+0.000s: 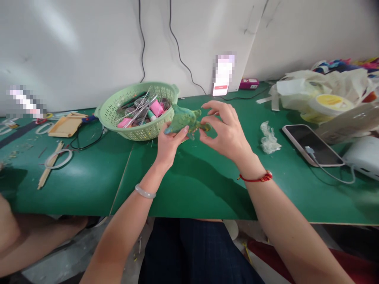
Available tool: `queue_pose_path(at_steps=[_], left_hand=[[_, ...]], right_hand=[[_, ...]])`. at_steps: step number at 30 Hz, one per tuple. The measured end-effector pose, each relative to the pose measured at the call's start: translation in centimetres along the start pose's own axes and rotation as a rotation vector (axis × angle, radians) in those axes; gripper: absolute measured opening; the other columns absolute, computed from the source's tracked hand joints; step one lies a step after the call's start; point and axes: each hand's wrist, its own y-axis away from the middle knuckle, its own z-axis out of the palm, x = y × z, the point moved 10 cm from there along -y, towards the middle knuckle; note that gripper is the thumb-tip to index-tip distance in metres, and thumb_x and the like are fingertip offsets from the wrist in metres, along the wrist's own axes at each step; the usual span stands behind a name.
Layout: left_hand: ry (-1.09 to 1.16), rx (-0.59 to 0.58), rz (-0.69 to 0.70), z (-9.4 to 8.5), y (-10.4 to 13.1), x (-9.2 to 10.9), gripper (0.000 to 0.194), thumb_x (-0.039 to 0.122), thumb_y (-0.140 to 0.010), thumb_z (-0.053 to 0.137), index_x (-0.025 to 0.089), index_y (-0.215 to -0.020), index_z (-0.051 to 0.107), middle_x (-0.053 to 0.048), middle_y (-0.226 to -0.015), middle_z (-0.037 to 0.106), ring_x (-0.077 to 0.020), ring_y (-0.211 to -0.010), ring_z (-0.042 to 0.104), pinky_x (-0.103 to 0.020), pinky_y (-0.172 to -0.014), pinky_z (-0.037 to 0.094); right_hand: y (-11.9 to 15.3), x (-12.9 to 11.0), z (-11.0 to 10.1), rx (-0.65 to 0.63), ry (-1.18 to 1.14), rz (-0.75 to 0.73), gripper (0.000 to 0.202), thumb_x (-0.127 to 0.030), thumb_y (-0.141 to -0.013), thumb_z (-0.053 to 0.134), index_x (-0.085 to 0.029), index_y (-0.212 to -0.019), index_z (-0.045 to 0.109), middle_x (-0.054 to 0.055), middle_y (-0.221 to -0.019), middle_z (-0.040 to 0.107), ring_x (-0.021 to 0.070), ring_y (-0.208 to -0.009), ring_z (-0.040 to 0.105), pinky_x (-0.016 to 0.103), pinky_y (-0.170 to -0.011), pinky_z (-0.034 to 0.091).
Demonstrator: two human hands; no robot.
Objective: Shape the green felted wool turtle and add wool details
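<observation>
Above the green table, my left hand (171, 144) holds a mottled green and blue figurine (184, 119), the thumb lying across its lower side. It has short stubby projections, somewhat like a turtle; its exact kind is unclear. At its narrow right end, my right hand (225, 128) has the thumb and index finger curled in a pinch around the tip, with the other fingers arched above. Part of the figurine is hidden behind the fingers. Just behind the left hand stands a light green plastic basket (139, 134) with metal rods and pink pieces.
A lit phone (222, 75) leans against the wall. To the right lie crumpled clear plastic (269, 138), a dark-screened phone (314, 145) with a cable, and a yellow-lidded tub (331, 103). On the left are a white ring (58, 159) and a wooden tray (65, 125); another person's limb (35, 244) shows nearby.
</observation>
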Motion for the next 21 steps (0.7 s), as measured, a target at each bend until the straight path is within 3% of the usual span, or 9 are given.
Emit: queue_pose_path(at_steps=[6, 13, 18, 21], left_hand=[[0.034, 0.012, -0.026, -0.1, 0.0, -0.2, 0.054, 0.035, -0.059, 0.101, 0.023, -0.098, 0.066, -0.002, -0.090, 0.080, -0.0240, -0.095, 0.078, -0.043, -0.091, 0.061], [0.071, 0.019, -0.029, -0.5, -0.4, -0.2, 0.038, 0.031, -0.066, 0.096, 0.022, -0.093, 0.070, 0.001, -0.088, 0.078, -0.0181, -0.086, 0.077, -0.032, -0.080, 0.060], [0.097, 0.038, -0.013, -0.8, -0.6, 0.0, 0.034, 0.030, -0.067, 0.096, 0.023, -0.091, 0.073, 0.000, -0.093, 0.079, -0.0161, -0.085, 0.076, -0.029, -0.078, 0.061], [0.078, 0.045, -0.008, -0.8, -0.5, 0.0, 0.037, 0.030, -0.066, 0.096, 0.023, -0.093, 0.072, 0.000, -0.091, 0.079, -0.0170, -0.086, 0.076, -0.030, -0.079, 0.060]], right_hand=[[-0.1, -0.1, 0.0, -0.014, -0.016, 0.017, 0.013, -0.013, -0.091, 0.061, -0.025, -0.094, 0.067, 0.014, -0.138, 0.064, 0.0358, -0.113, 0.066, 0.066, -0.101, 0.053], [-0.2, 0.2, -0.4, -0.002, -0.126, 0.062, 0.020, -0.022, -0.093, 0.068, -0.026, -0.112, 0.069, 0.013, -0.129, 0.069, 0.0332, -0.113, 0.068, 0.057, -0.098, 0.057], [0.4, 3.4, 1.2, -0.017, -0.592, 0.378, 0.044, -0.040, -0.087, 0.080, -0.026, -0.124, 0.064, 0.003, -0.103, 0.072, 0.0170, -0.078, 0.070, 0.035, -0.076, 0.061], [0.8, 4.3, 2.4, -0.039, -0.822, 0.533, 0.048, -0.046, -0.078, 0.089, -0.025, -0.115, 0.068, -0.001, -0.086, 0.070, 0.0158, -0.074, 0.069, 0.032, -0.071, 0.058]])
